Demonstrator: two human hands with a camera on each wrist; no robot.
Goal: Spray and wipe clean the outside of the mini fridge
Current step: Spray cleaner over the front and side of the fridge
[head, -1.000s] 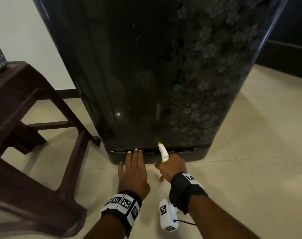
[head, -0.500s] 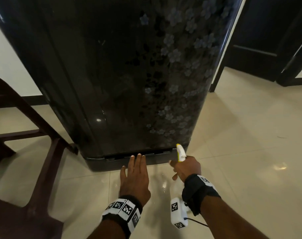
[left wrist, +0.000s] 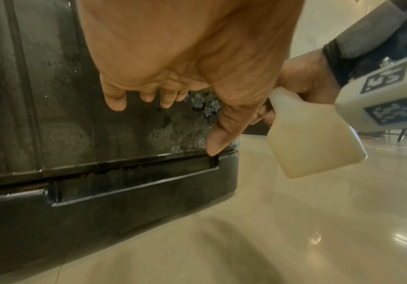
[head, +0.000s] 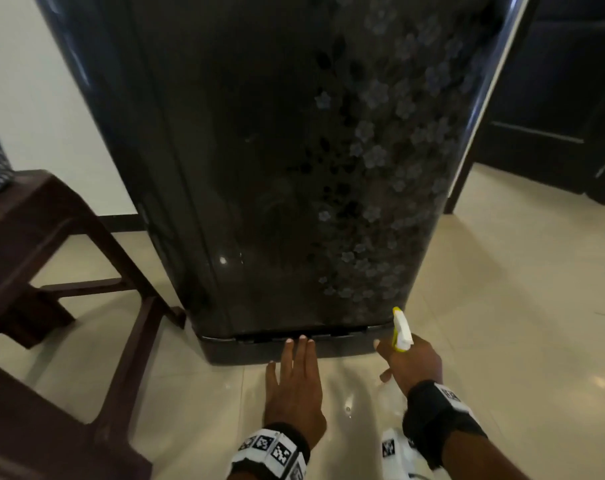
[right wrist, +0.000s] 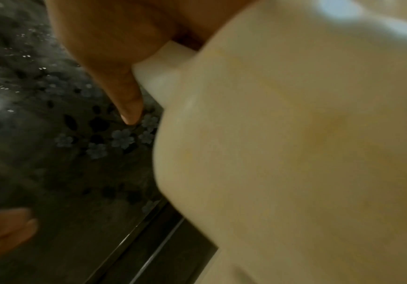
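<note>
So this looks like the spraying stage, nowhere near finished. The right hand has its fingers wrapped round the neck of the spray bottle, nozzle poking up just past the knuckles toward the lower right corner of the mini fridge. The left hand is flat, fingers straight and together, tips right at the base strip of the fridge, though I can't tell if they actually touch. From the wrist views I'd say the door above the fingertips looks misted with droplets, so some spray is on. No cloth anywhere in sight, so wiping seems still to come. Fridge top is cut off, and the trigger finger is hidden.
</note>
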